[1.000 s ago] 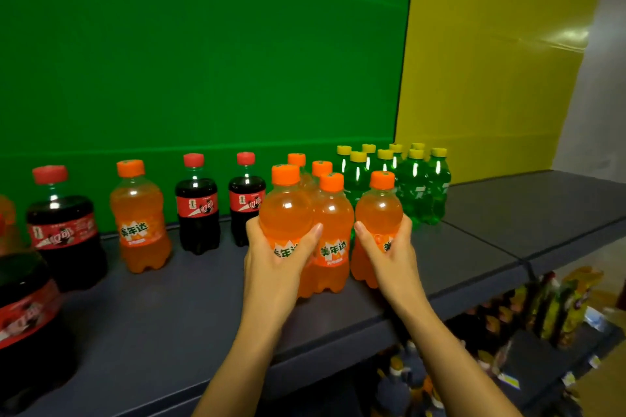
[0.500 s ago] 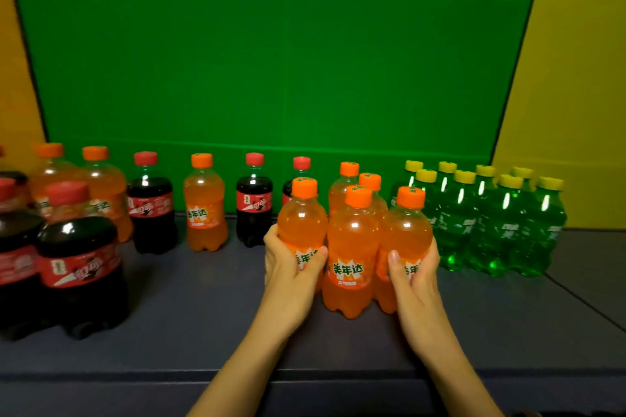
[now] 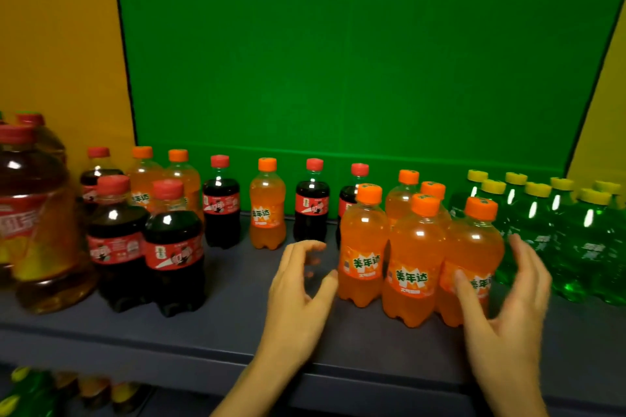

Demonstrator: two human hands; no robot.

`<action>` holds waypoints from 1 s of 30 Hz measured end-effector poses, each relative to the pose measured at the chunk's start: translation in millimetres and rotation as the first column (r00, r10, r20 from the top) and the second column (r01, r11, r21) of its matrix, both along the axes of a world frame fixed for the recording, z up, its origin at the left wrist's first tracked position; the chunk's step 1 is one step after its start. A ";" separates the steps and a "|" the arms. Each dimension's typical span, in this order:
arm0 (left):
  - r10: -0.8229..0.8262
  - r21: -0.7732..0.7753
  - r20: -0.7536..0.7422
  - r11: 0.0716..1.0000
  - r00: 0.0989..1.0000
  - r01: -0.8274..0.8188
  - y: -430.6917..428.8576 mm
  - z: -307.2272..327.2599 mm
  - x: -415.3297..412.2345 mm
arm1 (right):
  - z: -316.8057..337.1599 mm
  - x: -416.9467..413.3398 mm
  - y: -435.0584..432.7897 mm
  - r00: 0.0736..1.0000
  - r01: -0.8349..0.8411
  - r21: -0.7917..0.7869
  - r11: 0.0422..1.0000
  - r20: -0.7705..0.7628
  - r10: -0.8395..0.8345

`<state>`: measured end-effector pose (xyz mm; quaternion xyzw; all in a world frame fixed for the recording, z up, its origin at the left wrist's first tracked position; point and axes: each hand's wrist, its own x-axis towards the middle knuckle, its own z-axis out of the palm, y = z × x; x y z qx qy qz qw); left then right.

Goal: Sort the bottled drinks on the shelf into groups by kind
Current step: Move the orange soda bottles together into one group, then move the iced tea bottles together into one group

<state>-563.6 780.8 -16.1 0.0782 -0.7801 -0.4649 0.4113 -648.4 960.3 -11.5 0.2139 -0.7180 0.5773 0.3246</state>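
A cluster of orange soda bottles (image 3: 411, 261) stands on the grey shelf (image 3: 220, 332), right of centre. My left hand (image 3: 298, 291) is open just left of the cluster, fingers spread, off the bottles. My right hand (image 3: 508, 308) is open at the cluster's right front, fingers apart, holding nothing. Green bottles with yellow caps (image 3: 576, 240) are grouped at the right. Along the back stand cola bottles (image 3: 311, 203) mixed with a single orange bottle (image 3: 267, 206). More cola bottles (image 3: 174, 250) and orange ones (image 3: 145, 179) stand at the left.
Large bottles of amber tea (image 3: 34, 213) with red caps stand at the far left. A green backboard (image 3: 338, 78) closes the back of the shelf, flanked by yellow panels. A lower shelf with more bottles (image 3: 67, 389) shows at the bottom left.
Both hands have let go of the orange bottles and opened, drawing slightly away from the cluster. The view has swung further left, bringing the tea bottles into sight.
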 end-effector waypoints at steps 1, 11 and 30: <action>0.031 -0.019 -0.034 0.999 0.999 -0.032 -7.7 -1.0 10.2 | 0.4 6.6 -4.8 0.999 0.005 -0.011 1.000 -0.049 -0.005; 0.277 -0.161 -0.342 0.924 0.898 -0.346 -116.8 22.8 127.3 | 30.2 80.4 -118.0 0.930 -0.323 0.010 0.946 -0.185 0.319; 0.294 0.142 -0.068 0.949 0.953 -0.283 -300.2 30.5 184.2 | 48.0 213.6 -366.2 0.742 -0.664 0.114 0.739 -0.029 0.670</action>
